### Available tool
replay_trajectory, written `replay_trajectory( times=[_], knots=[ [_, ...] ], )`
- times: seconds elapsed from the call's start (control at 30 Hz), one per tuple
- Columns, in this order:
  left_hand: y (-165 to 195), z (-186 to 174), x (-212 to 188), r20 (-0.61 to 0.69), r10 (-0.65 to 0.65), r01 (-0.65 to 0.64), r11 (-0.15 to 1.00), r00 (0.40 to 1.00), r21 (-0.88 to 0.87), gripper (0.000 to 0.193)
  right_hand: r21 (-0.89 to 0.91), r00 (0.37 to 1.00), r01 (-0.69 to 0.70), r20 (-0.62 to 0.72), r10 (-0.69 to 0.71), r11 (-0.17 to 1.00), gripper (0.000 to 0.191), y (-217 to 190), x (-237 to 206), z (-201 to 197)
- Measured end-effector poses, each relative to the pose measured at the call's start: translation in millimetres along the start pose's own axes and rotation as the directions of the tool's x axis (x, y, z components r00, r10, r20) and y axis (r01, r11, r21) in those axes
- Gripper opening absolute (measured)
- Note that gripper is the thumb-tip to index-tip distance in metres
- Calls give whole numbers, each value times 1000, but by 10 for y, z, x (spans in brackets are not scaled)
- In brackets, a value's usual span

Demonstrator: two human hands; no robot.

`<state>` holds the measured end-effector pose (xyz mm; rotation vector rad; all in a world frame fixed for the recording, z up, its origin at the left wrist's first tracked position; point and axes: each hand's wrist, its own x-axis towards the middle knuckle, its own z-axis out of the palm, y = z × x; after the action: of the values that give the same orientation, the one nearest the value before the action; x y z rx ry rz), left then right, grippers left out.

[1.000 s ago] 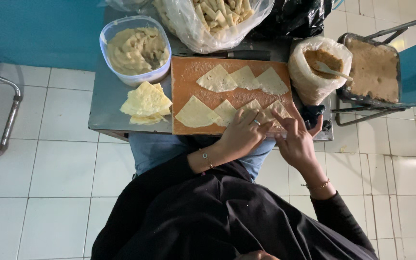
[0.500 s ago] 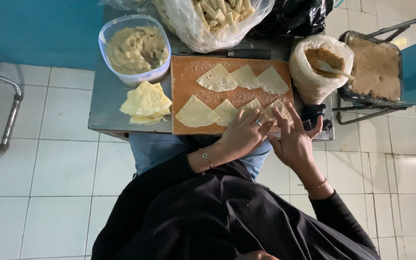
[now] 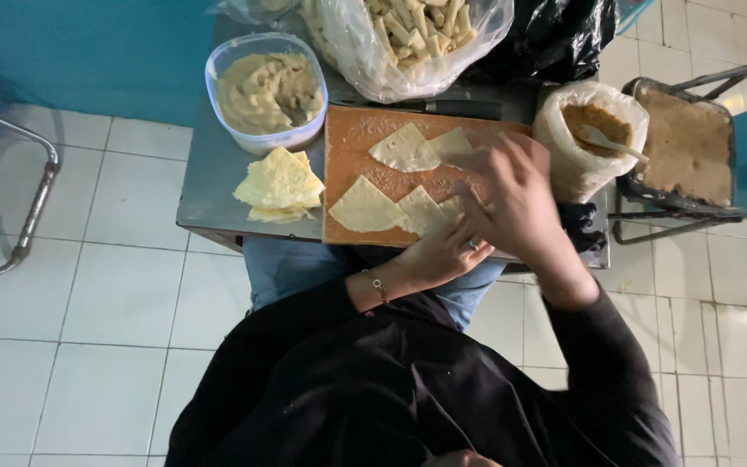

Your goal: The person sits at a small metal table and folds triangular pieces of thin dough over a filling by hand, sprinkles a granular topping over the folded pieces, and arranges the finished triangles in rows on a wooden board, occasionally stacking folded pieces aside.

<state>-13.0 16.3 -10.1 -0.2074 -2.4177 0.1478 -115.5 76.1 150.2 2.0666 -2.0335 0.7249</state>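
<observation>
An orange cutting board point(image 3: 356, 143) lies on a small grey table point(image 3: 209, 186), with several pale triangular pastry wrappers point(image 3: 365, 207) spread on it. My left hand point(image 3: 443, 252), with a bracelet and a ring, rests at the board's near edge, its fingers holding one wrapper point(image 3: 453, 207) down. My right hand point(image 3: 512, 199) hovers above the board's right half with fingers apart. It is blurred, holds nothing that I can see, and hides the wrappers beneath it. It is close to a bag of brown crumbs point(image 3: 594, 130) with a white spoon point(image 3: 609, 141) in it.
A plastic tub of beige filling point(image 3: 268, 91) stands at the table's back left, with a stack of wrappers point(image 3: 280, 183) in front of it. Behind the board are a clear bag of pale sticks point(image 3: 408, 35) and a black bag point(image 3: 555, 35). A crumb tray point(image 3: 689, 147) sits on a chair, right.
My right hand has lifted off the wrapper at the board's near right and moved up and back across the board. My left hand stays on the wrapper.
</observation>
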Motion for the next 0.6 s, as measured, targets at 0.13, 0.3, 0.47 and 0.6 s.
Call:
replay_trajectory(
  times=[0.13, 0.3, 0.47, 0.6],
  knots=[
    [-25, -32, -26, -31, 20, -20, 1000, 999, 11, 37, 201, 960, 238, 98, -261, 950, 28, -95, 1101, 541],
    [-45, -65, 4, -22, 41, -41, 999, 999, -15, 27, 75, 944, 293, 136, -301, 953, 34, -419, 1845, 1186],
    [-58, -123, 18, 52, 22, -22, 1000, 998, -2, 24, -5, 916, 309, 271, -296, 951, 38, -549, 1941, 1211],
    [-93, -149, 54, 37, -13, 23, 961, 999, -275, 20, 54, 918, 210, 332, -216, 976, 46, -659, 2009, 1169]
  ],
)
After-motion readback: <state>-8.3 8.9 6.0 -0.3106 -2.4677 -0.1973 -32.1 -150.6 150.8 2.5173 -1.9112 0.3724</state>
